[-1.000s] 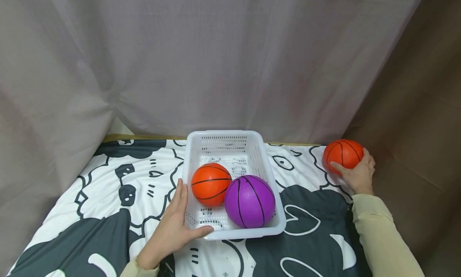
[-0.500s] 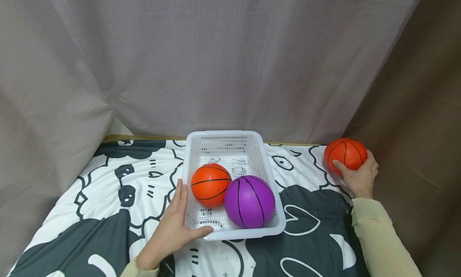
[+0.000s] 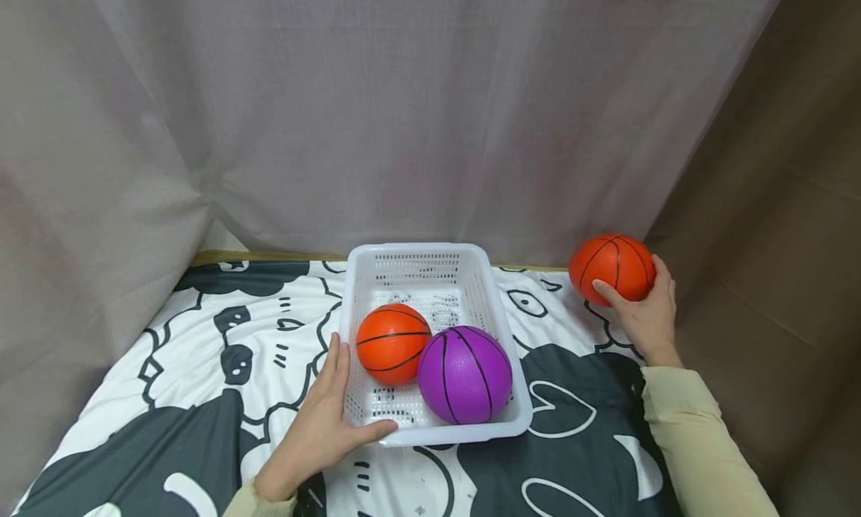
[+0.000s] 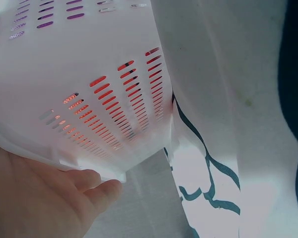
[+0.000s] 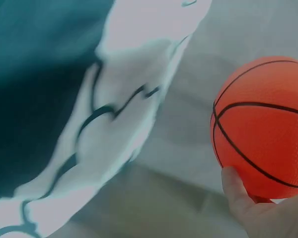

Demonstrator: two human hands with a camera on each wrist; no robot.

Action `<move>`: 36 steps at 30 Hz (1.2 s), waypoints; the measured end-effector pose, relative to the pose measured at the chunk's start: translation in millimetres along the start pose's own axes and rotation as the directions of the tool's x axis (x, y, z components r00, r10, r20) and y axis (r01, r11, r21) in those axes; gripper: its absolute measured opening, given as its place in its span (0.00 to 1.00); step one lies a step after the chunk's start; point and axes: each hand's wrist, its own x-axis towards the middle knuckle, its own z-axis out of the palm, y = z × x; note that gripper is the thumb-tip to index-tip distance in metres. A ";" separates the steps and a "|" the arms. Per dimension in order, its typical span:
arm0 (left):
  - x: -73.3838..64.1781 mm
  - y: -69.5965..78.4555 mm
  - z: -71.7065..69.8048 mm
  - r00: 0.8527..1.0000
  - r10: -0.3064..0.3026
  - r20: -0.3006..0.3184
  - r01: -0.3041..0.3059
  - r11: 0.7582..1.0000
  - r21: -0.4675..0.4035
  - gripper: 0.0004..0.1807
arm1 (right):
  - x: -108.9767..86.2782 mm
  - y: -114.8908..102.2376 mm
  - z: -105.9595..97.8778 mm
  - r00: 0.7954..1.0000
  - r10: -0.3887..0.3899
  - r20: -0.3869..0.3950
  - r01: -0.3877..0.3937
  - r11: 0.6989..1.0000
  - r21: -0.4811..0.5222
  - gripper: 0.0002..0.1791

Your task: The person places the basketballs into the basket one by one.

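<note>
Right hand grips one of two orange balls; left hand clasps basket.

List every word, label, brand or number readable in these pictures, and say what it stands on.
None: no readable text in any view.
Orange ball in the right hand: only black seam lines.
Basket, held by the left hand: plain white.
Cloth: cartoon shapes, no letters.
</note>
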 end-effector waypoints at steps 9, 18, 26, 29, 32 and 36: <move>0.3 -0.6 -0.5 1.000 -0.005 0.003 0.005 1.000 -0.003 0.73 | -20.6 -58.1 24.6 0.975 -0.213 0.066 0.206 0.973 0.107 0.56; -0.1 -1.6 -1.8 1.000 -0.010 0.005 0.010 1.000 0.005 0.74 | -49.1 -98.8 49.2 0.906 -0.399 0.143 0.386 0.915 0.115 0.55; -0.5 -0.4 -1.0 1.000 -0.010 0.015 0.010 1.000 -0.017 0.73 | -73.8 -115.6 50.7 0.836 -0.433 0.337 0.435 0.898 0.073 0.58; 0.2 0.2 -0.3 1.000 -0.002 0.012 0.002 1.000 -0.024 0.73 | -77.8 -120.0 43.4 0.822 -0.432 0.372 0.449 0.892 0.043 0.56; 0.9 0.3 -0.1 1.000 0.006 0.009 -0.005 1.000 -0.021 0.74 | -79.9 -120.6 34.4 0.831 -0.435 0.346 0.455 0.890 0.027 0.51; 1.2 -0.9 -0.3 1.000 0.006 0.006 -0.006 1.000 -0.013 0.73 | -83.3 -115.1 23.9 0.849 -0.441 0.292 0.461 0.887 -0.001 0.43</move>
